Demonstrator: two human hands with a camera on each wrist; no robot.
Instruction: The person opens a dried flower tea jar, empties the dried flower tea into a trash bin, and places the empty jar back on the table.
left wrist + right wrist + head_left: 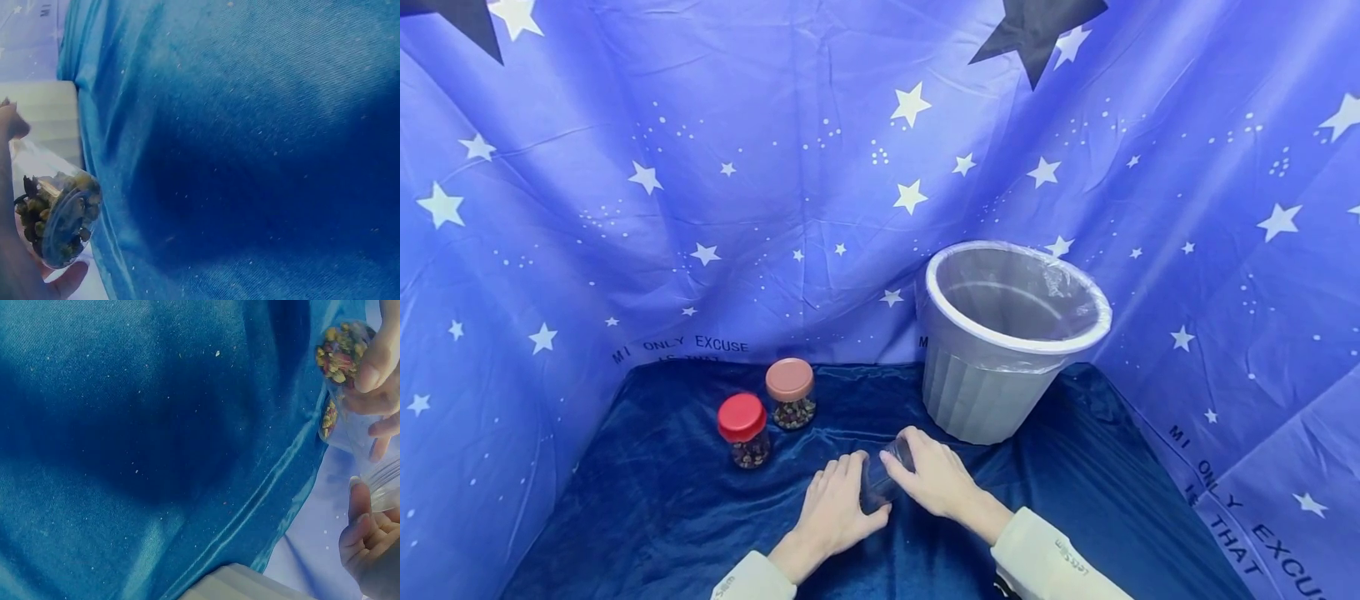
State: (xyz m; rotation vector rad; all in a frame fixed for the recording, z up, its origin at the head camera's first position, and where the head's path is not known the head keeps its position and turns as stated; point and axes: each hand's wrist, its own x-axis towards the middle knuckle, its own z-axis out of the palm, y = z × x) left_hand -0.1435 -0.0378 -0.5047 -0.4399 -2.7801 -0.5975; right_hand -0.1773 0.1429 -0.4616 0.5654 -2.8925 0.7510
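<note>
A clear jar [874, 490] with dried flower buds in its base is held tilted between both hands, low over the dark blue cloth. My left hand [835, 508] grips the base end, its thumb curled along the near side. At the other end, my right hand [938, 477] pinches a ridged clear rim [389, 481] between thumb and fingers. Yellow and reddish buds [340, 355] show through the jar wall in the right wrist view. From the left wrist, the round base [65, 219] faces the camera. Part of the jar is hidden behind the fingers.
Two jars of similar dried bits stand at the back left, one with a red lid [742, 416], the other with a pinkish-brown lid [790, 379]. A grey lined bin [992, 396] stands at the back right. Starry blue fabric [820, 167] hangs around the table.
</note>
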